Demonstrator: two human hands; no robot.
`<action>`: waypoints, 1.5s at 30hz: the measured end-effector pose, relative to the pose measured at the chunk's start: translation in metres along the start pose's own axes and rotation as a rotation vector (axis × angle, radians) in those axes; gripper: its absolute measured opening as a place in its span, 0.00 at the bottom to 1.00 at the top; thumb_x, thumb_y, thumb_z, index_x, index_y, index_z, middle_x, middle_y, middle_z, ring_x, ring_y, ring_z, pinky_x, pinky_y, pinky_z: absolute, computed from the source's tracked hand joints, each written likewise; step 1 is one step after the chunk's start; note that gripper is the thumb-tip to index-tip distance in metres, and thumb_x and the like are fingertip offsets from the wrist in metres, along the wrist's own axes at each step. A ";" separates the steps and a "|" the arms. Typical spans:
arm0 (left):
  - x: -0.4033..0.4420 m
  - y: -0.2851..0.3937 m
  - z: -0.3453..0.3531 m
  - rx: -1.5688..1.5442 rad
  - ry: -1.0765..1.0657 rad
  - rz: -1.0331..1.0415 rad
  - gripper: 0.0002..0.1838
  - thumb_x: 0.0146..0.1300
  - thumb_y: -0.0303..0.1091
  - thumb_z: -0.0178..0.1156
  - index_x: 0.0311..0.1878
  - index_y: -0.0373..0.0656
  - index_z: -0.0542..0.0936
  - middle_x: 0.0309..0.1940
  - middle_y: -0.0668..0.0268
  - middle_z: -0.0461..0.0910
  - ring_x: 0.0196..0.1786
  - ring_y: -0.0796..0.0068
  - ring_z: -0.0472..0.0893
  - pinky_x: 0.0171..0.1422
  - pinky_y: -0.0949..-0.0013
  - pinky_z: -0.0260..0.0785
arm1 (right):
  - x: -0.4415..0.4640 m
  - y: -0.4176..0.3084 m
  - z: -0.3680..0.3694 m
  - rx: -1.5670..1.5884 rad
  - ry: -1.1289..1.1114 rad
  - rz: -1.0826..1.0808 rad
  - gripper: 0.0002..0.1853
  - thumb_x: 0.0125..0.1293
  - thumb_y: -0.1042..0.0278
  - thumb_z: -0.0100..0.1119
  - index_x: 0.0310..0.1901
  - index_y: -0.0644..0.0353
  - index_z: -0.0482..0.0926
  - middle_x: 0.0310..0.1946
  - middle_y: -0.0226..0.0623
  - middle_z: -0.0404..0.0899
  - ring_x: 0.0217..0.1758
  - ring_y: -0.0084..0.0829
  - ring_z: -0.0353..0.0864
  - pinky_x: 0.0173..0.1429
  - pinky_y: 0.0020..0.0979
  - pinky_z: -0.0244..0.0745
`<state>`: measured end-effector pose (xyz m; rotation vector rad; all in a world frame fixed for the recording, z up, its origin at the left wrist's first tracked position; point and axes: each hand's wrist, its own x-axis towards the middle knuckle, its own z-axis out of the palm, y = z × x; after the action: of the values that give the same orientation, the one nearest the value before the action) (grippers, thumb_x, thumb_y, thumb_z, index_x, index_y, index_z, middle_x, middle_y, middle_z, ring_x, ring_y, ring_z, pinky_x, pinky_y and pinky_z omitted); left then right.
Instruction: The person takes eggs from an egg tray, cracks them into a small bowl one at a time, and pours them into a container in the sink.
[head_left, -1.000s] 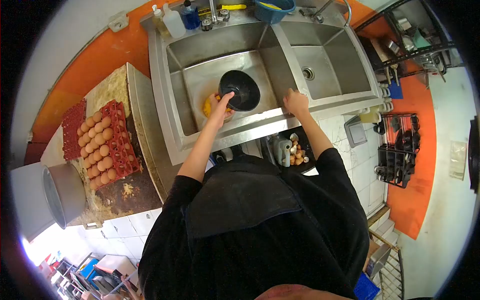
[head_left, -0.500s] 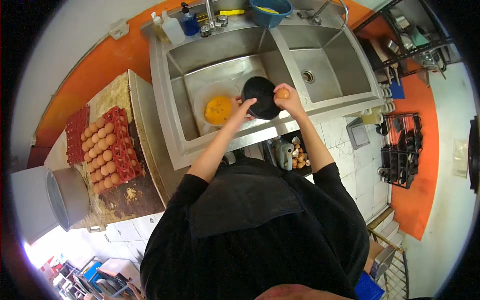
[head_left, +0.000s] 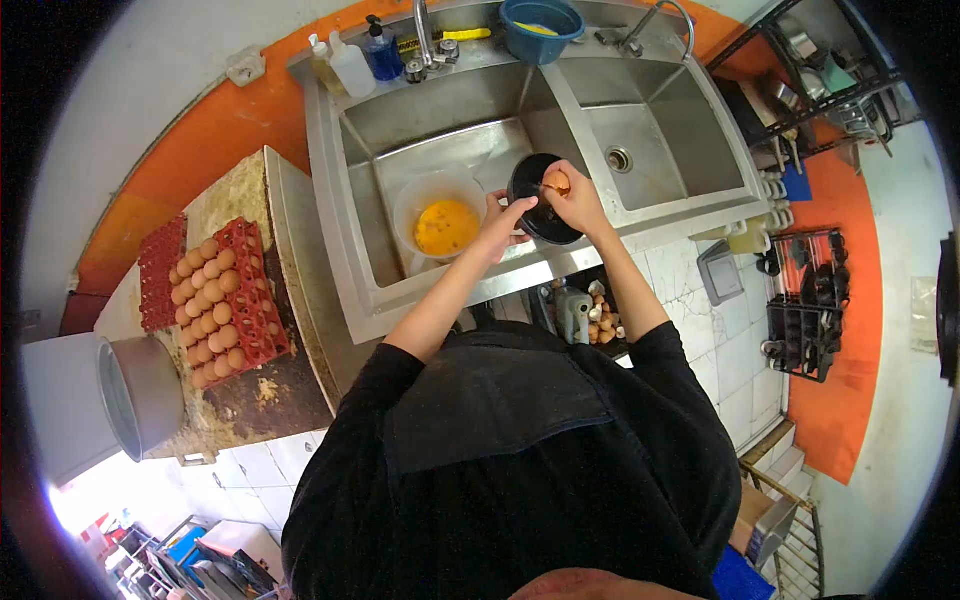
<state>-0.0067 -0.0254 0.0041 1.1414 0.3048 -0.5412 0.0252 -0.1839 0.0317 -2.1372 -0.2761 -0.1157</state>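
A black bowl [head_left: 545,222] is tilted over the sink's front edge, with my left hand [head_left: 505,222] closed on its left rim. At the bowl's right rim my right hand [head_left: 580,205] grips a brown egg [head_left: 557,181], its fingers wrapped round the shell. Whether the shell is cracked I cannot make out. Left of the bowl, a translucent tub [head_left: 408,205] stands in the left basin. Yellow-orange raw egg [head_left: 447,228] with visible yolks lies in its bottom.
On the left counter, red egg trays [head_left: 255,290] hold many brown eggs [head_left: 210,295]; a large metal pot [head_left: 140,395] stands nearby. Eggshells [head_left: 602,322] fill a container below the sink. Soap bottles [head_left: 350,65], a faucet [head_left: 424,40] and a blue basin [head_left: 541,30] line the back ledge.
My right hand has brought the egg inward over the bowl's rim and turned downward. The whole view has shifted slightly, and the bowl now sits farther from the tub.
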 end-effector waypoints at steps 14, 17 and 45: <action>0.004 -0.004 -0.015 -0.070 -0.077 0.013 0.40 0.49 0.49 0.64 0.57 0.47 0.51 0.44 0.63 0.68 0.38 0.73 0.73 0.34 0.66 0.68 | -0.012 -0.032 -0.025 -0.164 0.034 -0.093 0.14 0.51 0.66 0.59 0.40 0.55 0.70 0.25 0.45 0.77 0.29 0.45 0.79 0.33 0.37 0.73; 0.004 -0.005 -0.045 -0.046 -0.073 0.007 0.39 0.49 0.49 0.64 0.57 0.47 0.53 0.47 0.62 0.67 0.38 0.73 0.73 0.33 0.67 0.68 | -0.038 -0.019 -0.033 0.102 0.146 0.002 0.15 0.52 0.70 0.61 0.41 0.56 0.70 0.28 0.35 0.76 0.31 0.26 0.76 0.36 0.27 0.72; -0.086 -0.033 -0.159 -0.009 0.867 0.350 0.46 0.37 0.55 0.71 0.54 0.34 0.62 0.46 0.52 0.69 0.52 0.60 0.70 0.54 0.60 0.62 | -0.064 -0.316 0.370 0.041 -0.825 -0.894 0.20 0.54 0.60 0.59 0.48 0.58 0.71 0.36 0.39 0.76 0.38 0.37 0.78 0.42 0.37 0.74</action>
<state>-0.0896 0.1316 -0.0417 1.3385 0.8270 0.2946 -0.1217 0.2823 0.0740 -1.7646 -1.6725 0.2689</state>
